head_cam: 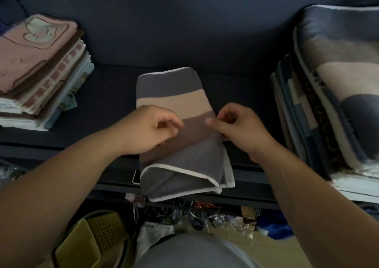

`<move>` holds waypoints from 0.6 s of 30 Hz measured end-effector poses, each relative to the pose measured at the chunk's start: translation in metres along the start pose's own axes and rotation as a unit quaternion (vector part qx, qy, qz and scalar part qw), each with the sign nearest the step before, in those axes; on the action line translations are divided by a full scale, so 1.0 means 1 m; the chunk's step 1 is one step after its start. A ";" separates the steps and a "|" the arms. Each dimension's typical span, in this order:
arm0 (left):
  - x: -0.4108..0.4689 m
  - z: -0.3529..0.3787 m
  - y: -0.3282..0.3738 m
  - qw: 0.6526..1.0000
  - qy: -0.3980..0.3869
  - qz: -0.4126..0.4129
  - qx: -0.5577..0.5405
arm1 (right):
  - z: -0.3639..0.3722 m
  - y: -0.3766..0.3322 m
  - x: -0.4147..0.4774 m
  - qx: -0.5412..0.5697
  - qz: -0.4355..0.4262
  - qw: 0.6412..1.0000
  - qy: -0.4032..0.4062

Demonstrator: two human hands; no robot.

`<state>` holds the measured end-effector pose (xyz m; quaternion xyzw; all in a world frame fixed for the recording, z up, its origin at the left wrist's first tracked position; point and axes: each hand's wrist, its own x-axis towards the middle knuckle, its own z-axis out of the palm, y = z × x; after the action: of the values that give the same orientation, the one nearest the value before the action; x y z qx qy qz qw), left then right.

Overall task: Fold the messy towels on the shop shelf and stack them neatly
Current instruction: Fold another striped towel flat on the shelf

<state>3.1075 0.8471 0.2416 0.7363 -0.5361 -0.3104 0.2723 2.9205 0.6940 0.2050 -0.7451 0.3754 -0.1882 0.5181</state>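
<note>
Midway along the shelf, at its front edge: striped towel, folded, with grey, beige and brown bands and white trim, near end hanging over that edge. On the towel's left side, left hand, fingers curled, tips touching the brown band; gripping or only resting, impossible to tell. At the towel's right edge, right hand, thumb on top, fingers curled beneath, pinching the fold. Toward the shelf's left end, left stack, pink towel on top; toward the right end, right stack, topped in grey and beige. Below the front edge, yellow-green basket.
</note>
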 end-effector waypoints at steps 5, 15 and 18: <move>-0.022 -0.008 -0.010 0.995 0.010 0.058 0.076 | -0.014 -0.010 -0.038 -0.153 -0.053 0.971 -0.175; -0.080 0.035 -0.067 0.974 0.076 0.137 0.161 | 0.004 -0.007 -0.038 -0.266 -0.220 0.930 -0.131; -0.091 0.055 -0.067 0.968 0.212 0.109 0.077 | 0.007 -0.001 -0.038 -0.269 -0.222 0.928 -0.131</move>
<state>3.0862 0.9490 0.1714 0.7410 -0.5653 -0.0732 0.3549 2.9008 0.7269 0.2074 -0.9387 0.1661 -0.0913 0.2880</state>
